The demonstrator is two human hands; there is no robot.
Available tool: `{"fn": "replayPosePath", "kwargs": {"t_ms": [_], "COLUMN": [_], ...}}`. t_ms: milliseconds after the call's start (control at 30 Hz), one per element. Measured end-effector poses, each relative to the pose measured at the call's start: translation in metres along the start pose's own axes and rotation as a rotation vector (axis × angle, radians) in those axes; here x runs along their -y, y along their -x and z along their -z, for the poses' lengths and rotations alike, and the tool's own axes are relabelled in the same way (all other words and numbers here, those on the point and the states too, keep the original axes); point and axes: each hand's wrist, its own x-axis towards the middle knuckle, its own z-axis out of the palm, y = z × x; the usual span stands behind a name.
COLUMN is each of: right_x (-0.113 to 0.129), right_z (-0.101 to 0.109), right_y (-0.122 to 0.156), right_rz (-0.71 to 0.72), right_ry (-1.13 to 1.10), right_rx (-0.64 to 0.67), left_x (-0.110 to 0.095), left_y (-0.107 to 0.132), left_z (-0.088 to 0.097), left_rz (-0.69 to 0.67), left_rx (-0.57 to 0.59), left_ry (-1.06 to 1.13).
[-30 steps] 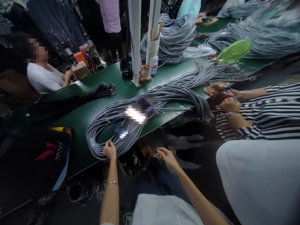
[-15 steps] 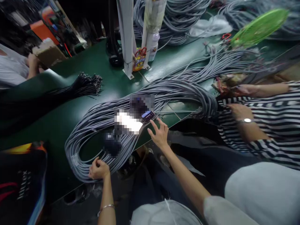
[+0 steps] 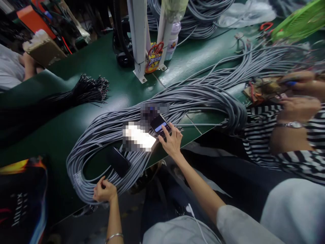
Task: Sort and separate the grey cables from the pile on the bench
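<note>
Left hand (image 3: 105, 191) is resting at the near left bend of the grey cable coil (image 3: 167, 98), fingers curled and thumb close to them; I cannot tell whether they are closing on a strand. A bracelet (image 3: 115, 236) is circling that wrist.

Right hand (image 3: 173, 144) is spreading its fingers wide over the lower end of a phone (image 3: 157, 122), fingertips seeming to touch the screen and not gripping it. The phone is lying face up on the coil, toward the table's near edge. Its screen is showing a pale blue band; the writing is too small to read. A bright pixelated patch is hiding whatever is lying just left of it. Nearer the left hand, a black slab (image 3: 119, 162) is lying across the cables.

Labels: a whitish tag (image 3: 78, 178) is wrapping the coil's left bend, unreadable. A black bag (image 3: 21, 196) is bearing white lettering that seems to end in "LUX". On the green table (image 3: 127, 91), a yellow packet (image 3: 153, 64) is carrying bold letters I cannot make out; the bottle (image 3: 173, 42) beside it is showing a small, illegible label.
</note>
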Motion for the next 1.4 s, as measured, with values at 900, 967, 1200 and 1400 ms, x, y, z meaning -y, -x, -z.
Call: {"fn": "replayPosePath", "kwargs": {"t_ms": [900,967,1200,1400], "right_x": [0.037,0.037,0.030,0.030], "right_z": [0.006,0.010,0.013,-0.011], "right_y": [0.072,0.069,-0.005,-0.070], "right_rz": [-0.001,0.006,0.012,0.022], "right_ry": [-0.375,-0.384,-0.239,-0.050], "right_rx": [-0.114,-0.126,-0.050,0.194], "left_x": [0.002,0.002,0.001,0.000], "left_y": [0.003,0.003,0.004,0.004], "left_z": [0.001,0.000,0.001,0.002], "left_rz": [-0.027,-0.020,-0.002,-0.006], "left_rx": [0.008,0.010,0.021,0.026], "left_ry": [0.003,0.002,-0.009,-0.009]}}
